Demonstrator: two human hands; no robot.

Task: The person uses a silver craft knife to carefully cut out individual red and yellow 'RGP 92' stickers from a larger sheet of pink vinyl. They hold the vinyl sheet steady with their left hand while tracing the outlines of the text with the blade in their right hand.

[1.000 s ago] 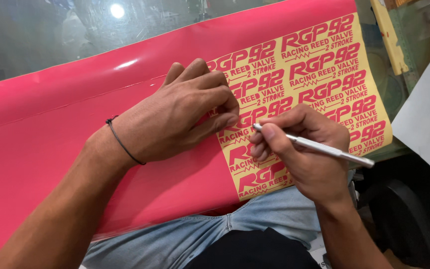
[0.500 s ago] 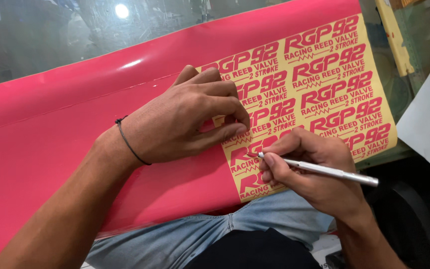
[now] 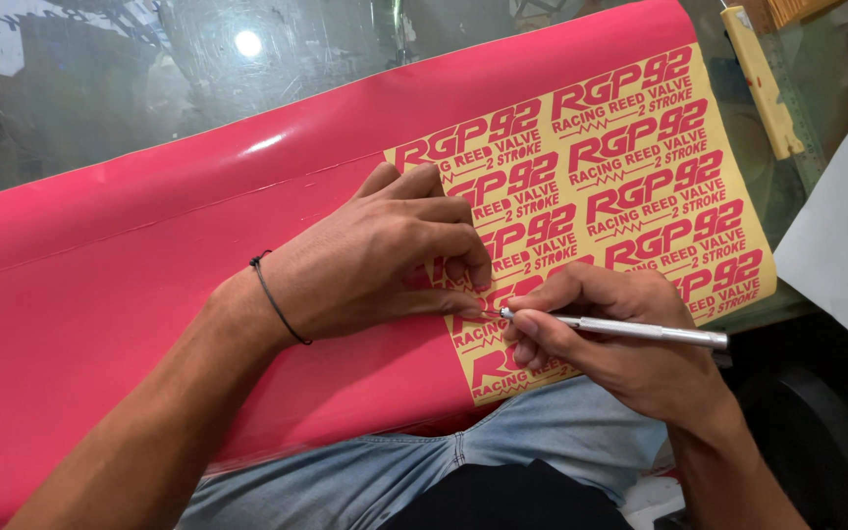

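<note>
Glass-topped table (image 3: pixel 100 88): reflective, carries everything below.

Red vinyl sheet (image 3: pixel 130 294): glossy, runs across the table from far right down to near left, its near edge hanging over the person's lap (blue jeans (image 3: pixel 503 461) show beneath).

Yellow weeded panel (image 3: pixel 640 186): the right-hand part of the sheet, where red lettering stands in rows on yellow backing.

White paper (image 3: pixel 846 255): at the right edge, apart from the sheet.

Yellow ruler (image 3: pixel 763 83): at the far right, lying on the glass just beyond the panel.

Left hand (image 3: pixel 375 260): palm down, fingers loosely curled, pressing the sheet flat at the panel's left border; it grips nothing. A thin black band circles the wrist.

Right hand (image 3: pixel 610 348): closed in a pen grip around the craft knife (image 3: pixel 630 330).

Craft knife: slim silver barrel, long axis nearly level, butt pointing right, tip pointing left. The tip meets the panel just under the left fingertips (image 3: pixel 463 304), almost touching them (the right hand alone works the blade).
</note>
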